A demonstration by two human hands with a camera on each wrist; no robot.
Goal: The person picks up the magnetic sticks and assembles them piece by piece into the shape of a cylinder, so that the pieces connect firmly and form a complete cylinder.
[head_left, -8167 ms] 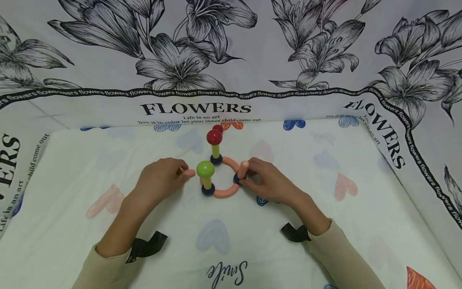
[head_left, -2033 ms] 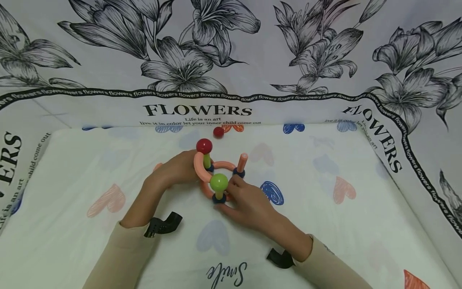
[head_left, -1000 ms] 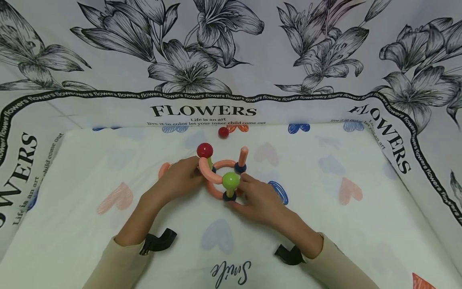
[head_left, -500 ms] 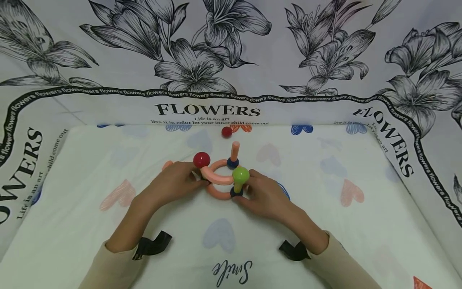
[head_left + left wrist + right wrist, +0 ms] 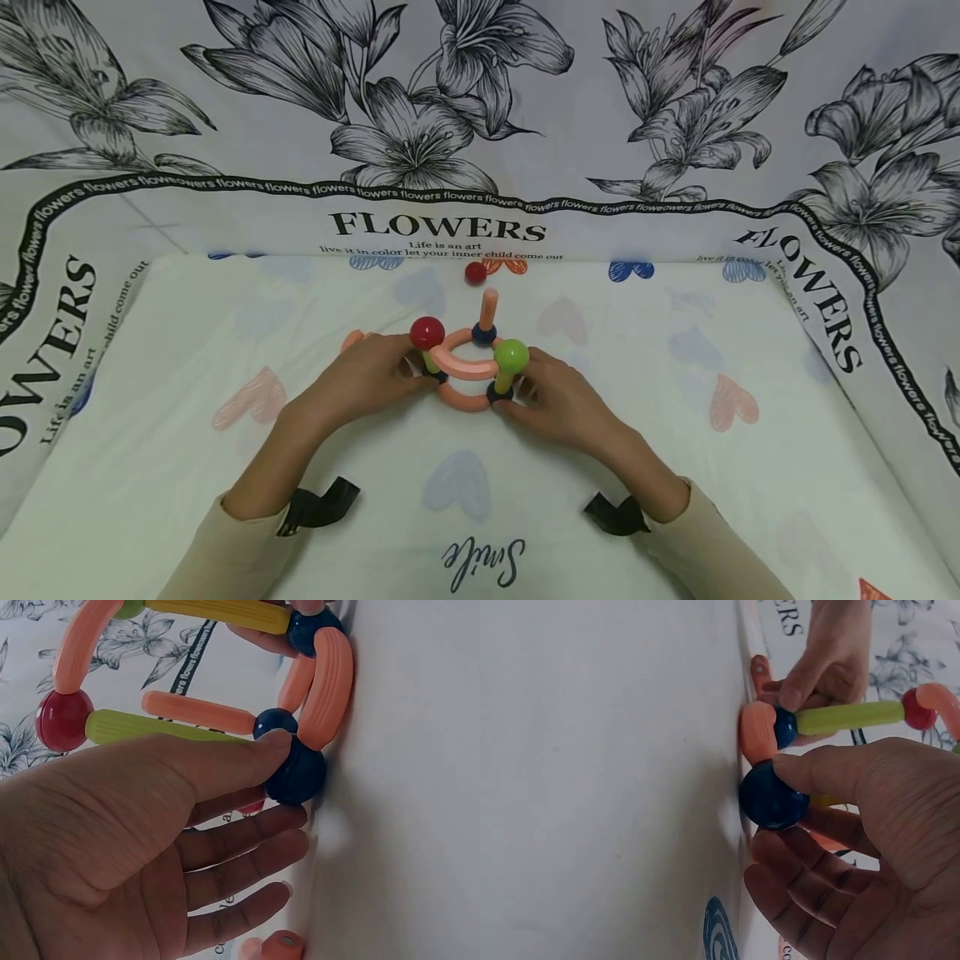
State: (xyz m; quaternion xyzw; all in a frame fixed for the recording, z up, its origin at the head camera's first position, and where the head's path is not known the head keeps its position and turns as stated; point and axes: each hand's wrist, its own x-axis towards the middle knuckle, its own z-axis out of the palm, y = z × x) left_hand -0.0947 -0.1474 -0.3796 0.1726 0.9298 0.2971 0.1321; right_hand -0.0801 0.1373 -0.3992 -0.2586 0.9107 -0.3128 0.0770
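A toy frame of balls and rods stands on the white cloth, its base a ring of curved orange rods joined by dark blue balls. Two yellowish posts rise from it, topped by a red ball and a green ball. An upper curved orange rod bridges these two. My left hand pinches the left dark blue ball between thumb and fingers, under the red-topped post. With thumb and fingertips my right hand grips the front-right dark blue ball, under the green-topped post.
A straight orange rod stands upright on the ring's rear blue ball. Behind the frame lies a loose red ball near the cloth's back edge. A loose orange piece is partly hidden behind my left hand. Flower-printed fabric lies beyond.
Since the earliest frame, the upper curved rod has come to bridge the red and green balls, and my left hand has left a loose orange piece. Lately the frame has turned, green-topped post moving right.
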